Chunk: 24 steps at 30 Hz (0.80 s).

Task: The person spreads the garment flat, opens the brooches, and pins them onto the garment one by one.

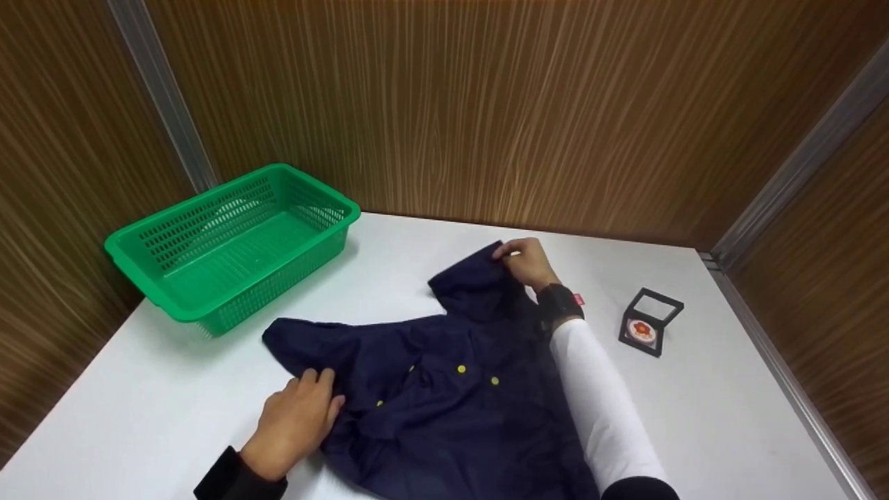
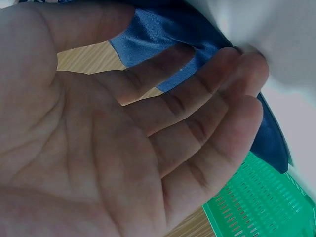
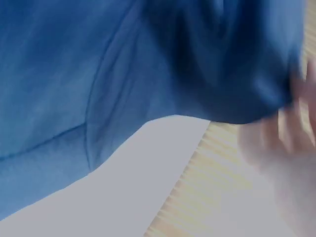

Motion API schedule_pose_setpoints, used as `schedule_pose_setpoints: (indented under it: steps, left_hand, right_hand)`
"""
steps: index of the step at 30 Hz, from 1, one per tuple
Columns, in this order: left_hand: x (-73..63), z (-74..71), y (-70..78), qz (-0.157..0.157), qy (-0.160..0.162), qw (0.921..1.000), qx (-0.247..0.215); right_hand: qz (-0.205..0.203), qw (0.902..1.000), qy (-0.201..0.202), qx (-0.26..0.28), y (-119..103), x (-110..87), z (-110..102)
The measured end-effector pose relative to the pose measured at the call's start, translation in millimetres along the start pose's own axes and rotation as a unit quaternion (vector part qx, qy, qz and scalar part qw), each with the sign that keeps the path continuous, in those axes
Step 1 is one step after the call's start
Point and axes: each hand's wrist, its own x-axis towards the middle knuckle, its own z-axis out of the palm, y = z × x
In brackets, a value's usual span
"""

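A navy short-sleeved shirt [image 1: 444,417] with yellow buttons lies on the white table, its middle rumpled and its lower part running out of the head view. My right hand [image 1: 528,262] pinches the hem of the far sleeve and holds it up a little. Close by in the right wrist view, the shirt cloth [image 3: 123,79] hangs beside the blurred right hand [image 3: 286,143]. At the near side, my left hand [image 1: 295,417] rests against the shirt below the other sleeve. The left wrist view shows this hand [image 2: 133,128] with loosely bent fingers touching the cloth.
A green plastic basket [image 1: 229,295] with slotted walls stands at the back left of the table [image 1: 729,417]. To the right lies a small black open case [image 1: 642,333] with a red flower design inside. Wood-grain panels [image 1: 430,104] enclose the back and sides.
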Motion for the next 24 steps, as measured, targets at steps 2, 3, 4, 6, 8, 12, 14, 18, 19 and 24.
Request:
schedule_pose_setpoints:
  steps: [2, 3, 4, 6, 8, 12, 14, 18, 19, 24]
  left_hand:
    - [-0.6, -1.4, -1.0, 0.001, -0.002, 1.0, -0.002]
    - [-0.6, -2.3, -1.6, 0.001, -0.005, 1.0, -0.003]
    - [-0.3, -3.2, -2.2, 0.0, -0.009, 1.0, -0.004]
    - [0.5, -5.5, -3.1, -0.004, -0.023, 0.9997, -0.009]
    - [1.2, -8.0, -3.4, -0.012, -0.039, 0.999, -0.018]
    - [2.2, -12.8, -1.6, -0.018, -0.068, 0.9963, -0.05]
    - [2.2, -14.3, 0.2, -0.016, -0.083, 0.9936, -0.075]
    - [4.4, -16.3, 2.6, -0.007, -0.107, 0.9855, -0.131]
    - [5.6, -16.1, 2.9, 0.0, -0.109, 0.9835, -0.144]
    - [11.5, -12.4, 1.2, 0.057, -0.11, 0.9749, -0.185]
  right_hand:
    - [0.01, 0.9987, -0.004, -0.05, 2, -0.4, 2]
    - [0.024, 0.9961, -0.024, -0.082, 2, -1.4, 4]
    - [0.038, 0.9914, -0.048, -0.115, 3, -3.1, 5]
    - [0.055, 0.9773, -0.088, -0.185, 4, -8.0, 7]
    - [0.06, 0.9649, -0.1, -0.236, 4, -16.2, 10]
    - [0.001, 0.9563, -0.067, -0.285, 2, -45.5, 17]
    - [-0.045, 0.9499, -0.052, -0.305, 0, -64.1, 21]
    - [-0.117, 0.9329, -0.041, -0.338, -4, -92.3, 32]
    - [-0.12, 0.9301, -0.05, -0.344, -4, -96.2, 34]
    - [-0.049, 0.9312, -0.137, -0.334, 1, -96.3, 33]
